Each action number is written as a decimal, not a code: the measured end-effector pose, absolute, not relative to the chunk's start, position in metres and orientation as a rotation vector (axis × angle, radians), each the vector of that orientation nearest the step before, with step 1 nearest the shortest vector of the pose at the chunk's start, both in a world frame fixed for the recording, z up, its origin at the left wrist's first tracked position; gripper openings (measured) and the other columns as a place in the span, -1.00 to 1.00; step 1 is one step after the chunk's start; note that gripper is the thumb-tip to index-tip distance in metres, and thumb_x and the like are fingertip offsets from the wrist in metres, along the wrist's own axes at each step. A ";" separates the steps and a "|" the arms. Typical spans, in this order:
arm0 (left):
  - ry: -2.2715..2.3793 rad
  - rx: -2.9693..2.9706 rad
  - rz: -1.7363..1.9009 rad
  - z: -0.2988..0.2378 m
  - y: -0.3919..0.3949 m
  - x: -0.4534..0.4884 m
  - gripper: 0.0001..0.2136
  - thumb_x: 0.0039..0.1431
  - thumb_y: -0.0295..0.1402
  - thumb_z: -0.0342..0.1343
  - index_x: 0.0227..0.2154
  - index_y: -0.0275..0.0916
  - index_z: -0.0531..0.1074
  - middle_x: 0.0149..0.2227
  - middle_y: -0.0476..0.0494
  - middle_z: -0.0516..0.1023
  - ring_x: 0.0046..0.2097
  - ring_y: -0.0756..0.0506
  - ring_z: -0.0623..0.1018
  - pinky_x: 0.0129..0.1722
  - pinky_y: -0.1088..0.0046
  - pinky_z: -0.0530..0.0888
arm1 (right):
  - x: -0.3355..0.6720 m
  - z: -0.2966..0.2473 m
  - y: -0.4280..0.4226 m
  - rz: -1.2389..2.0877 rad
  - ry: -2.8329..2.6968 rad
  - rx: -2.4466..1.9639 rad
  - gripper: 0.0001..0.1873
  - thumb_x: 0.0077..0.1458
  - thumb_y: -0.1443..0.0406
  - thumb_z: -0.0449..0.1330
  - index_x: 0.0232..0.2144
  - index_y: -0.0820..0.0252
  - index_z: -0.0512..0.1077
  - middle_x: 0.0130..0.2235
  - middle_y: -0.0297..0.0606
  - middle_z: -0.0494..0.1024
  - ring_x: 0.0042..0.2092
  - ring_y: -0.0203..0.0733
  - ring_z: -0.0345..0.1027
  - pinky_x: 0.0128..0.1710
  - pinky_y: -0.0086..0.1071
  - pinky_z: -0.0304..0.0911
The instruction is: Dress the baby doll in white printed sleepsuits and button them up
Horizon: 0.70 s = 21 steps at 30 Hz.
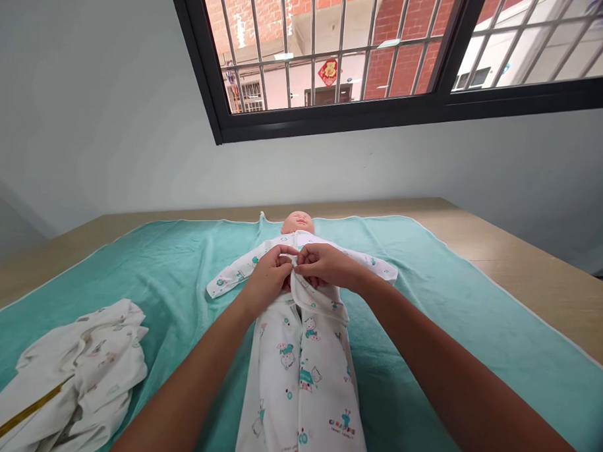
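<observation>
A baby doll (298, 221) lies on its back, dressed in a white printed baby top (241, 268) with both sleeves spread out sideways. White printed baby trousers (303, 384) stretch from its waist toward me. My left hand (275, 268) and my right hand (324, 265) meet at the chest, each closed in a pinch on the front edges of the top. The lower right flap of the top hangs loose over the trousers' waist. Whatever fastener sits between my fingertips is too small and covered to make out.
A turquoise blanket (176, 268) covers most of the wooden table (527, 273). Crumpled white printed cloth (93, 364) with a yellowish strip lies at the left. Behind the table rise a white wall (308, 173) and a barred window with a dark frame (335, 125).
</observation>
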<state>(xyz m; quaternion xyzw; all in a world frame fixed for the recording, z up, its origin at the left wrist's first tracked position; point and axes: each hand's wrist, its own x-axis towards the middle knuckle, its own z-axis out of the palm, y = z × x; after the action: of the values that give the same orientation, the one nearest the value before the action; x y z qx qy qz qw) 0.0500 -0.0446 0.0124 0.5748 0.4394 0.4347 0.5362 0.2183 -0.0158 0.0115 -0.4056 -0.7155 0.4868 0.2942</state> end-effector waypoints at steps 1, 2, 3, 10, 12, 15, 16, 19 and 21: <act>1.038 1.349 1.041 0.013 -0.045 0.050 -0.70 -0.06 -0.47 0.04 -0.19 -0.21 0.37 -0.63 0.14 0.28 -0.60 0.07 0.28 -0.61 0.62 0.24 | 0.218 0.012 -0.016 1.293 -1.908 -1.080 -0.87 -0.04 0.27 0.22 -0.47 0.18 0.33 -0.56 -0.40 0.40 -0.57 -0.37 0.26 -0.57 -0.48 0.21; 1.036 1.333 1.049 0.013 -0.046 0.050 -0.70 -0.07 -0.48 0.03 -0.19 -0.21 0.38 -0.63 0.13 0.29 -0.60 0.08 0.28 -0.61 0.62 0.24 | 0.218 0.012 -0.016 1.284 -1.913 -1.080 -0.87 -0.04 0.28 0.22 -0.48 0.18 0.33 -0.56 -0.40 0.40 -0.57 -0.37 0.27 -0.57 -0.48 0.20; 1.039 1.318 1.057 0.014 -0.046 0.050 -0.70 -0.07 -0.48 0.03 -0.20 -0.21 0.38 -0.64 0.12 0.30 -0.61 0.08 0.27 -0.61 0.62 0.24 | 0.217 0.012 -0.017 1.272 -1.920 -1.078 -0.87 -0.05 0.28 0.22 -0.48 0.18 0.33 -0.57 -0.40 0.40 -0.57 -0.37 0.27 -0.57 -0.48 0.20; 0.989 1.220 1.000 0.018 -0.047 0.043 -0.75 -0.04 -0.45 0.08 -0.23 -0.25 0.41 -0.65 0.06 0.35 -0.59 0.06 0.32 -0.57 0.60 0.27 | 0.215 0.012 -0.019 1.269 -1.891 -1.061 -0.86 -0.03 0.26 0.22 -0.48 0.18 0.33 -0.59 -0.44 0.37 -0.58 -0.39 0.23 -0.58 -0.49 0.18; 0.937 1.205 0.986 0.019 -0.047 0.041 -0.74 -0.05 -0.45 0.11 -0.21 -0.26 0.42 -0.63 0.06 0.36 -0.57 0.06 0.34 -0.55 0.60 0.28 | 0.215 0.011 -0.018 1.272 -1.866 -1.059 -0.85 -0.02 0.24 0.22 -0.48 0.18 0.33 -0.60 -0.45 0.36 -0.59 -0.38 0.22 -0.59 -0.49 0.17; 0.865 1.207 0.976 0.018 -0.046 0.039 -0.69 -0.08 -0.47 0.15 -0.18 -0.27 0.44 -0.58 0.06 0.36 -0.54 0.07 0.36 -0.52 0.58 0.31 | 0.216 0.008 -0.017 1.271 -1.841 -1.074 -0.84 -0.01 0.23 0.22 -0.47 0.18 0.33 -0.62 -0.44 0.36 -0.60 -0.38 0.21 -0.59 -0.48 0.16; 0.862 1.211 0.982 0.017 -0.045 0.039 -0.68 -0.09 -0.48 0.15 -0.19 -0.27 0.44 -0.58 0.07 0.36 -0.54 0.07 0.36 -0.52 0.57 0.31 | 0.216 0.007 -0.016 1.270 -1.837 -1.078 -0.84 -0.01 0.23 0.22 -0.47 0.18 0.32 -0.62 -0.44 0.36 -0.60 -0.37 0.21 -0.59 -0.48 0.16; 0.888 1.227 1.016 0.015 -0.044 0.039 -0.72 -0.11 -0.49 0.14 -0.24 -0.27 0.46 -0.61 0.10 0.32 -0.57 0.08 0.33 -0.54 0.57 0.29 | 0.215 0.005 -0.016 1.262 -1.835 -1.085 -0.85 0.00 0.23 0.21 -0.47 0.17 0.32 -0.63 -0.44 0.35 -0.61 -0.37 0.19 -0.60 -0.48 0.14; 0.890 1.244 1.026 0.013 -0.044 0.040 -0.72 -0.11 -0.49 0.14 -0.25 -0.26 0.45 -0.62 0.11 0.32 -0.57 0.08 0.33 -0.55 0.58 0.29 | 0.214 0.004 -0.016 1.246 -1.838 -1.096 -0.85 0.01 0.24 0.19 -0.47 0.17 0.32 -0.63 -0.44 0.35 -0.60 -0.37 0.19 -0.60 -0.48 0.13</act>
<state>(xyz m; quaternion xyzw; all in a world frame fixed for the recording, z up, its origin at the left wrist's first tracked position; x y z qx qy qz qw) 0.0396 -0.0442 0.0135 0.5379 0.3848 0.4434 0.6050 0.2141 -0.0163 0.0044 -0.4182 -0.7014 0.4757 0.3268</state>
